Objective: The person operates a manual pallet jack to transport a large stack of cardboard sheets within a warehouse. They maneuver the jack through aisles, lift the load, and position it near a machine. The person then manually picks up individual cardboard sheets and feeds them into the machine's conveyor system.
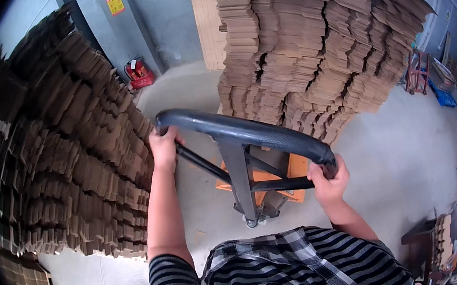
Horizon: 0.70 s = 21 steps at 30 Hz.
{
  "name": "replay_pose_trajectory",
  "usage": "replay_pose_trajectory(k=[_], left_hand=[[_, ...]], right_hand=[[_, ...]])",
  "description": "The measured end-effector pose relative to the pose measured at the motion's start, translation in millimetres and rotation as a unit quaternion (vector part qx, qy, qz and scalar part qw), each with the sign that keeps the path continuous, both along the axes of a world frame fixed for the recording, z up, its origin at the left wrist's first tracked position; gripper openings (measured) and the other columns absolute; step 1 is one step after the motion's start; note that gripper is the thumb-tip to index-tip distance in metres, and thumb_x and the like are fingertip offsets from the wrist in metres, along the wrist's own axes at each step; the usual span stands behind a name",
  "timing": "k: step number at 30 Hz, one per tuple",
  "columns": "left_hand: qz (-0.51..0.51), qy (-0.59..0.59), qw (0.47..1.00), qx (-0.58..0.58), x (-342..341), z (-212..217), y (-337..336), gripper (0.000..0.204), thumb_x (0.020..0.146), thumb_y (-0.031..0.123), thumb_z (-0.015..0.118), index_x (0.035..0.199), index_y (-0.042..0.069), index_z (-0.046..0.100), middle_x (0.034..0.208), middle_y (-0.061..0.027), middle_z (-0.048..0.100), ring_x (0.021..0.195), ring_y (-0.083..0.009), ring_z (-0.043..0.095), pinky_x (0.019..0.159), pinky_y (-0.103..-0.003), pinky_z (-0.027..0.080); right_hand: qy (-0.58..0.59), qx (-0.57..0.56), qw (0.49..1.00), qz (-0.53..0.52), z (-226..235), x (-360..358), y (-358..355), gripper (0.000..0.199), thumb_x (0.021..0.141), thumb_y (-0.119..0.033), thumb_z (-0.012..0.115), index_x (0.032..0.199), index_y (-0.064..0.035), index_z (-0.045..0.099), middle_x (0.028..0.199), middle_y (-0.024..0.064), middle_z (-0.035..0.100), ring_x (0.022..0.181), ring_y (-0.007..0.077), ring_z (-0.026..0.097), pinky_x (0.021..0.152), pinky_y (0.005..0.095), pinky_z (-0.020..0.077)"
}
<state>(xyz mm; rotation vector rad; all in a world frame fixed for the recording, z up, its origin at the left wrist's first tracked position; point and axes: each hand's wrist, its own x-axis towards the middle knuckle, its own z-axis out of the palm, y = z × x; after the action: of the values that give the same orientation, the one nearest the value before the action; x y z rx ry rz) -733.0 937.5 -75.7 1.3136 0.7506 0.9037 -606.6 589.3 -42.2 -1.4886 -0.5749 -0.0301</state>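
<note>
Gripping handle (250, 131), hands (164, 145) (328, 178) between cardboard stacks (319, 44).

Handle (250, 131), frame centre: black, faintly glossy, pebbled grip texture at its right end. Shaft (242, 181) below: dark painted metal, scuffed. Pallet-truck body (295, 168): orange painted metal. Cardboard stacks (319, 38), upper right and left: matt brown, rough-edged. Floor (402, 143): smooth grey concrete. Shirt (292, 272): striped cloth.
</note>
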Motion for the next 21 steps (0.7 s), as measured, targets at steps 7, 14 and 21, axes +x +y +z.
replay_pose_trajectory(k=[7, 14, 21], left_hand=[[-0.060, 0.060, 0.996, 0.026, 82, -14, 34, 0.016, 0.079, 0.007, 0.056, 0.065, -0.001, 0.056, 0.055, -0.0087, 0.056, 0.047, -0.0192, 0.056, 0.048, -0.030, 0.045], [-0.117, 0.058, 0.991, 0.038, 127, -12, 38, 0.017, 0.080, 0.009, 0.055, 0.068, -0.001, 0.058, 0.056, -0.0104, 0.057, 0.049, -0.0201, 0.058, 0.048, -0.031, 0.047], [-0.253, 0.014, 0.967, -0.016, 206, -25, 25, 0.014, 0.077, 0.006, 0.055, 0.066, -0.003, 0.057, 0.057, -0.0116, 0.057, 0.050, -0.0211, 0.058, 0.051, -0.033, 0.048]], right_hand=[[-0.037, -0.079, 0.984, 0.154, 26, -37, 15, 0.018, 0.073, -0.008, 0.072, 0.078, -0.0015, 0.056, 0.064, 0.0004, 0.055, 0.054, 0.0065, 0.049, 0.049, 0.0222, 0.0388], [-0.168, -0.090, 0.980, 0.059, 12, -31, 23, 0.021, 0.070, -0.002, 0.071, 0.080, 0.0021, 0.053, 0.064, 0.0070, 0.054, 0.052, 0.0137, 0.052, 0.048, 0.0251, 0.0407], [-0.138, -0.128, 0.980, -0.057, 6, -45, 33, 0.027, 0.068, -0.007, 0.074, 0.082, 0.0029, 0.054, 0.063, 0.0081, 0.055, 0.049, 0.0164, 0.053, 0.048, 0.0271, 0.0424]])
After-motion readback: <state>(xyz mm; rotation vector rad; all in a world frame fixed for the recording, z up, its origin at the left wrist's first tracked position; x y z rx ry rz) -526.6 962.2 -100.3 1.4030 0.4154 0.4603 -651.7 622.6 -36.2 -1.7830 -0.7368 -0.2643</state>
